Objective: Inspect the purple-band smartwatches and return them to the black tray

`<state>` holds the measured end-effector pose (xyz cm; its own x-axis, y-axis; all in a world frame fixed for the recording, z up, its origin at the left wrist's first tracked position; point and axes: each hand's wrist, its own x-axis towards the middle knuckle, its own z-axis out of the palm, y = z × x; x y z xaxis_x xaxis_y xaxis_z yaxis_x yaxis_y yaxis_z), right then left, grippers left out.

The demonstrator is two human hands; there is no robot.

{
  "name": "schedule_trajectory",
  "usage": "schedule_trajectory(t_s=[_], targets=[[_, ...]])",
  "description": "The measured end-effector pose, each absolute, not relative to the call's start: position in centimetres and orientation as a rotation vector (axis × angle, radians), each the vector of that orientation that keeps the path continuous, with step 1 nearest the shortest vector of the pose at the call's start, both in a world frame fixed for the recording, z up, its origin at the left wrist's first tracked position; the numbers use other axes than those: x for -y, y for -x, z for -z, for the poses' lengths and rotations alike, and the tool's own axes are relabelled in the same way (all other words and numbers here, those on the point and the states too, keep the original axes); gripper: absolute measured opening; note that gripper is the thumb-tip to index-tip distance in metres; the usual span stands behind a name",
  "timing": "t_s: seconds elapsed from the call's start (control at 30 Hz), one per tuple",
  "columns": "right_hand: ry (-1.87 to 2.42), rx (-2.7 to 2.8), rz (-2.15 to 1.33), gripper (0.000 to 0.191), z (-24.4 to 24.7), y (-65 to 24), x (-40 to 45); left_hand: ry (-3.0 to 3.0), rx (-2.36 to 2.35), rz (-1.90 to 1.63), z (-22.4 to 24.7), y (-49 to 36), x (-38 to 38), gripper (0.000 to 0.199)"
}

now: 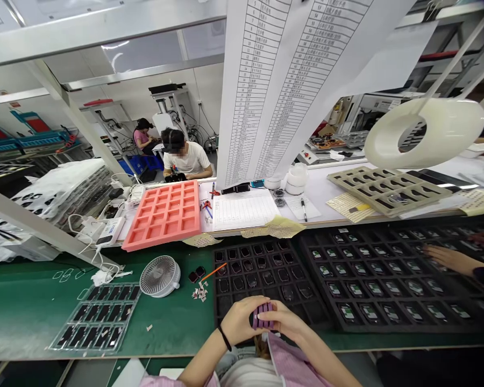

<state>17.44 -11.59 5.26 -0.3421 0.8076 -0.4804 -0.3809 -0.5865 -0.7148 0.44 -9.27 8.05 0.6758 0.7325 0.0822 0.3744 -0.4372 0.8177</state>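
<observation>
Purple ribbed piece [263, 315] looks light and stiff to us; our left hand [239, 321] and right hand [285, 318] hold its ends in a narrow grip.

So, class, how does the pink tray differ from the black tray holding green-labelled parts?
The pink tray is salmon-coloured, the black tray black. The pink tray's cells look empty; the black tray's hold green-labelled parts. The pink tray sits on a white bench, the black tray on a green mat, and looks larger. Both are rectangular grids of compartments.

The head-worn camera looks forward and down over the hands [242, 321] and green workbench [24, 306].
</observation>
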Motion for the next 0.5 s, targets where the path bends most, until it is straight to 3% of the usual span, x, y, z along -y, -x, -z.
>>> schedule_trajectory(t_s=[0.27,0.5], targets=[[1.064,0.411,-1.994,0.048,-4.2,-19.2,9.8,-1.163,-1.267,-0.869,-5.4,1.7,8.1,0.062],[1.080,0.436,-1.996,0.047,-2.2,-19.0,9.5,-0.416,-0.896,-0.822,-5.9,0.6,8.2,0.039]])
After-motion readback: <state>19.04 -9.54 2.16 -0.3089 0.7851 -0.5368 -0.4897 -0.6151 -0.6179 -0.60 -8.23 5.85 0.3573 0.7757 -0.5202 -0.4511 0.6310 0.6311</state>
